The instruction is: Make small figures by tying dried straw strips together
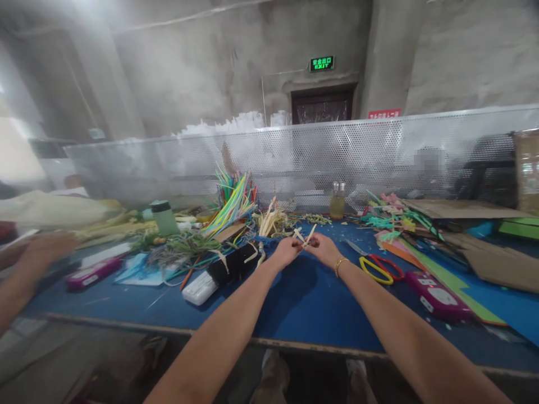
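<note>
Just above the blue tabletop, my left hand [287,252] and my right hand [323,249] meet, fingertips nearly touching. Between them they pinch pale straw-like strips [311,231], which cross and stick out above the fingers. Both hands are closed on these strips; the fingertips hide how they join. A bundle of pale dried strips [272,221] lies just beyond my left hand. Right of my right hand are scissors [377,268] with one red and one yellow handle loop, lying on the table.
A purple device [438,294], coloured sheets [457,275] and cardboard [488,258] lie right. Left are a white-and-black object [202,287], coloured strips [236,199], a green bottle [165,217], another purple device [93,272] and another person's arm [25,275]. A jar [337,201] stands behind.
</note>
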Available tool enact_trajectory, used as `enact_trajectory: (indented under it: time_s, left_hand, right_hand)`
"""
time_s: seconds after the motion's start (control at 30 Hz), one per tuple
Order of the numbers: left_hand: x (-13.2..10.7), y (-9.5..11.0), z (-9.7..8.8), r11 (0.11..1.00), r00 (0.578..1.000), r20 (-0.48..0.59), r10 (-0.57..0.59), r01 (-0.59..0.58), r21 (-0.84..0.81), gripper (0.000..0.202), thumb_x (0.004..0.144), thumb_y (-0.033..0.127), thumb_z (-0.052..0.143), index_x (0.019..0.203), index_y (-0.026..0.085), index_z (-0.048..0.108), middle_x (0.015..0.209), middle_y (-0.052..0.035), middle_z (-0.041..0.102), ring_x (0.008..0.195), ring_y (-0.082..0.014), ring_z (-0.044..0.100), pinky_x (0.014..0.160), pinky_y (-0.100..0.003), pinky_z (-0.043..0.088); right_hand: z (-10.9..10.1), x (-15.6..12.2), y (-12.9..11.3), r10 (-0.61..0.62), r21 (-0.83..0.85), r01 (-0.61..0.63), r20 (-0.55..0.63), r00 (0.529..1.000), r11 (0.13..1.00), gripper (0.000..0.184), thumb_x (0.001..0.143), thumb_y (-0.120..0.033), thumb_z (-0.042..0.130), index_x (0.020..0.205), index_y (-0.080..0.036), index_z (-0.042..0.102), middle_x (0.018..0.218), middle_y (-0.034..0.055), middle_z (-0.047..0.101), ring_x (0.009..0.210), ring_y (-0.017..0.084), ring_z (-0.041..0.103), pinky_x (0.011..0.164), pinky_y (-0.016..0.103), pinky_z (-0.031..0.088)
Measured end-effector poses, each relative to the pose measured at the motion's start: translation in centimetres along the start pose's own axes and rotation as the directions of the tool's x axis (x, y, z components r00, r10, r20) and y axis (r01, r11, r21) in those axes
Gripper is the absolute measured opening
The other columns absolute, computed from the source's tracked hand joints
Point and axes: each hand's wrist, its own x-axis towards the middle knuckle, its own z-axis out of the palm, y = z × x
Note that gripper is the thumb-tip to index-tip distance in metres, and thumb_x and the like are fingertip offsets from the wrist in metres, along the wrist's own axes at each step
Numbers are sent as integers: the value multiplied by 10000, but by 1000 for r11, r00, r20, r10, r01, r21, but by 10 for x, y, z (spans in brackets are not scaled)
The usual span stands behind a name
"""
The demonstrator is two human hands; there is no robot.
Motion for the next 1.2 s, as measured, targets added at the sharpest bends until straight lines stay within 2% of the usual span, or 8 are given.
enact_trajectory:
  time_s: [0.13,0.23,0.37,0.53,0.63,0.73,1.07,1.2]
  left_hand:
    - [2,-1,1,1000,999,-34,-1,1,-2,121,693,243,631,601,166,623,493,42,450,482,-104,368,499,-237,271]
    - [2,-2,2,1000,1000,-26,0,0,-14,129,710,250,626,614,166,612,497,45,458,483,-102,381,509,-234,298]
    - [1,-2,4,997,1000,-6,23,-23,-69,42,692,193,643,686,152,638,587,24,553,542,-105,466,552,-225,364]
    - [0,-2,6,996,999,32,27,-24,-86,60,680,146,650,739,136,645,647,3,609,583,-112,525,582,-226,410]
    - [2,-1,7,997,999,45,26,-23,-74,49,683,142,650,724,134,624,623,10,596,577,-109,525,584,-224,415]
    - [3,-1,8,999,998,57,9,-6,-52,60,664,134,654,702,141,608,605,17,589,567,-108,522,579,-225,410]
    - [5,-1,7,999,996,82,-33,31,26,55,616,190,693,605,159,649,533,7,585,489,-118,459,511,-250,313]
    - [4,1,1,1000,999,36,-26,27,-5,33,598,165,690,587,163,658,526,7,586,518,-128,486,539,-252,326]
  right_hand:
    - [-3,-3,-8,-17,-82,16,-15,1000,997,201,767,-268,627,952,-195,655,779,20,702,713,165,640,663,261,486]
    - [-5,-2,-11,-25,-76,22,-41,999,997,181,790,-298,620,942,-206,654,805,21,709,755,170,657,694,267,496]
    - [-4,-1,-10,-26,-26,24,-67,997,999,126,795,-290,625,882,-202,647,857,29,718,804,162,672,729,258,504]
    - [-1,1,-8,11,-38,-14,-83,996,999,83,786,-266,629,831,-197,635,834,24,709,736,148,658,699,250,492]
    - [0,3,-5,7,-47,-14,-140,990,999,40,767,-190,616,804,-189,631,869,34,701,736,139,643,712,248,480]
    - [0,6,0,33,-14,-37,-199,979,999,70,754,-165,611,817,-189,627,804,24,687,705,137,630,701,250,475]
    - [-5,12,18,99,77,-77,-328,940,994,106,731,-217,630,832,-185,625,757,18,669,686,144,617,701,267,482]
    - [-3,14,24,151,198,-86,-342,928,976,160,727,-265,645,862,-184,618,722,4,657,657,145,623,691,275,499]
